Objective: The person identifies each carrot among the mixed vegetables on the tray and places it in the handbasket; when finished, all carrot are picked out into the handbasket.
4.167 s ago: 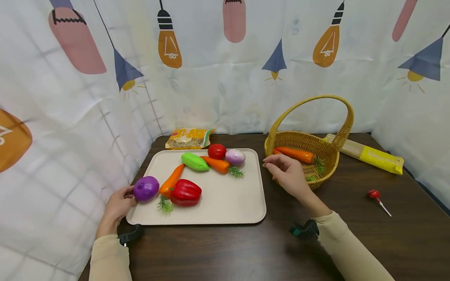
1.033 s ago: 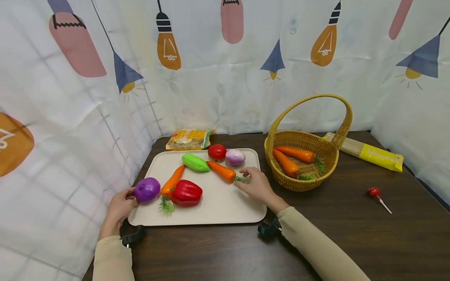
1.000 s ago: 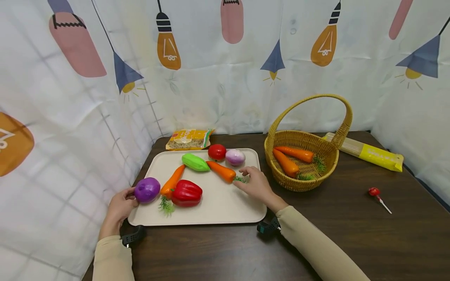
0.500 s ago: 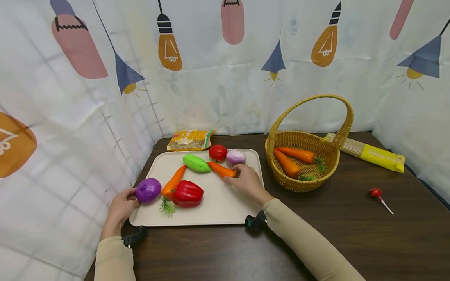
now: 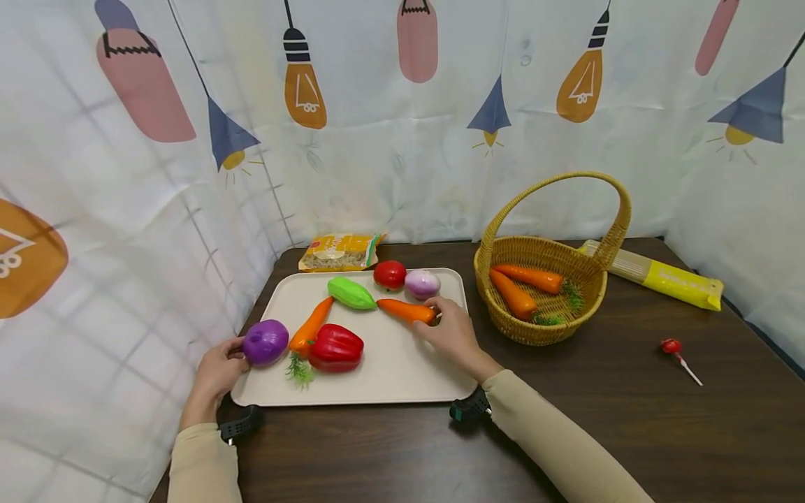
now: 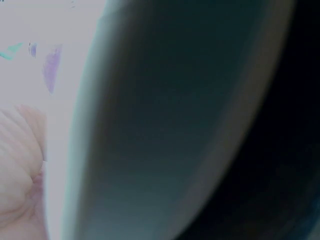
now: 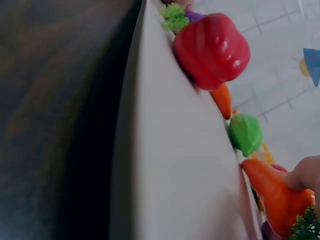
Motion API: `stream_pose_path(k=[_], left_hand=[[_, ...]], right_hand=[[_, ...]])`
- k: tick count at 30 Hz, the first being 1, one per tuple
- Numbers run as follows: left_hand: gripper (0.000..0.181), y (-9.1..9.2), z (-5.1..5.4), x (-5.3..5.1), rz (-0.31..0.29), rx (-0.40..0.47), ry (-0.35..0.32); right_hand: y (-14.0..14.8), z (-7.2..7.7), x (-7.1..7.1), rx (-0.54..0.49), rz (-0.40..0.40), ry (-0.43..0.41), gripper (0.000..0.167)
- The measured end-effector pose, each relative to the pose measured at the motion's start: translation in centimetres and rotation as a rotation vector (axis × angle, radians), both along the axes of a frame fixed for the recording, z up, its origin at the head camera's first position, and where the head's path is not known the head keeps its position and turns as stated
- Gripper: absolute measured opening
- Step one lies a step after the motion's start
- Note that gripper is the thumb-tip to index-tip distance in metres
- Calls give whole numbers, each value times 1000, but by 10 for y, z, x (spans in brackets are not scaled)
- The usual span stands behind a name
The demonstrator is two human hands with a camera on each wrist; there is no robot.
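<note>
My right hand [image 5: 454, 337] pinches the thick end of an orange carrot [image 5: 404, 310] over the right part of a cream tray [image 5: 402, 381]; in the right wrist view the thumb [image 7: 305, 174] presses on that carrot [image 7: 272, 192]. At the tray's left edge my left hand [image 5: 216, 370] holds the side of a purple vegetable [image 5: 266, 342], some of its fingers hidden. Between them lie a red bell pepper [image 5: 336, 348], another carrot [image 5: 312, 325] and a green vegetable [image 5: 351, 293]. A tomato [image 5: 390, 274] and a pale purple vegetable [image 5: 423, 283] sit behind.
A wicker basket [image 5: 534, 334] with two carrots [image 5: 516, 297] inside stands right of the tray. Beyond it lies a yellow noodle packet [image 5: 682, 283], with a red lollipop [image 5: 671, 346] nearer the front. An orange bag [image 5: 341, 251] lies behind the tray.
My right hand has come onto the carrot and grips its thick end, which has swung so the carrot lies more level. A second carrot now lies in the basket. My left hand has stayed in place.
</note>
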State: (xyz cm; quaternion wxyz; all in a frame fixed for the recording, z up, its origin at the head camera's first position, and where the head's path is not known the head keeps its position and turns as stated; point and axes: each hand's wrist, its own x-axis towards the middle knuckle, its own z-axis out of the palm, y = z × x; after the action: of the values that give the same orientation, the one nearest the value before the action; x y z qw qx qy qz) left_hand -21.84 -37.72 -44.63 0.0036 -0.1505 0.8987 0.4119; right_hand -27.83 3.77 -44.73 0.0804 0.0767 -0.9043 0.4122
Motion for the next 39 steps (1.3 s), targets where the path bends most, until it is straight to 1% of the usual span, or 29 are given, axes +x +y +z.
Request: stream_pose_path(k=[4,7,11,15,20,26,30,33,34,36,39], left_hand=[[60,-2,0,2,-4,-13,4],[60,-4,0,3,-4,-18,-4],[60,-4,-2,4,-7,-21,-8],[60,-3,-2,4,-4,-20,-1],[60,-1,-2,4,-3,-7,-1],[60,0,0,4,-3,-9,2],[60,1,0,2,-8,-21,6],[60,2,1,1,-6,-20,4],[60,2,1,1,-1,-17,1],[60,2,1,2,6,-13,-1],[61,1,1,2,7,-11,-1]], right_hand=[[10,1,9,-56,-14,42,35],[17,0,16,-126,-9,71,34],[26,2,22,-219,39,122,33],[37,8,26,-249,100,159,34],[51,22,30,-284,162,199,37],[70,37,27,-324,179,251,36],[88,49,25,-351,188,264,37],[100,58,22,-368,178,270,37],[104,61,22,-373,168,270,37],[108,73,26,-390,141,262,37],[120,81,25,-414,106,257,36]])
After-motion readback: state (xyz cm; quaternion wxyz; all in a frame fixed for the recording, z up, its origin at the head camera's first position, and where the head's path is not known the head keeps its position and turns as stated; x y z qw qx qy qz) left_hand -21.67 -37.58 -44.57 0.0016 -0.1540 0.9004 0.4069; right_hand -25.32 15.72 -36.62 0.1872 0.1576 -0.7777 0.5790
